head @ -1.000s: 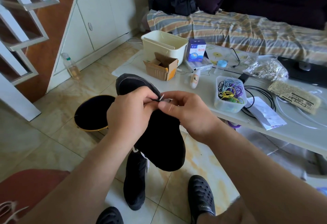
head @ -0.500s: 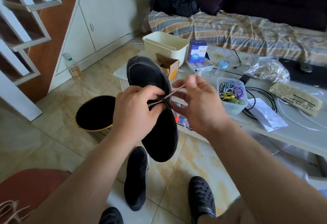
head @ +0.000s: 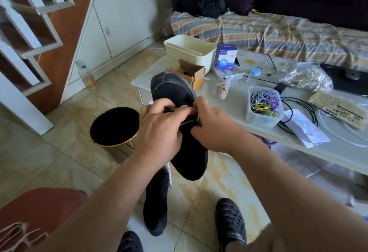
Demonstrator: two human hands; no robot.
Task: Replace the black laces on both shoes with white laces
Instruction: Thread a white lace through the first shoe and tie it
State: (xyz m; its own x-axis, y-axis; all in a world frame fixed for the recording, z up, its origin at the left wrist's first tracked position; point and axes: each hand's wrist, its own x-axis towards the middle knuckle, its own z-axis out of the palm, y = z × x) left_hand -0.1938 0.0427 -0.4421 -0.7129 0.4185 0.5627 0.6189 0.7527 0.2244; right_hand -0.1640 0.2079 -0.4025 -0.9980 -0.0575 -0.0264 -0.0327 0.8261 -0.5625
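Tiled floor below; black shoe point(head: 179, 92) held aloft, left hand point(head: 159, 130) and right hand point(head: 213, 126) pinching white lace point(head: 186, 122).

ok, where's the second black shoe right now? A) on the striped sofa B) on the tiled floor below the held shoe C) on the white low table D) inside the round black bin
B: the second black shoe lies on the tiled floor, below the black shoe that both hands hold.

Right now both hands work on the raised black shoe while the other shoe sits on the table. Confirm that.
Not quite. In the head view both hands, left and right, work on the raised shoe, but the other shoe lies on the floor, not the table.
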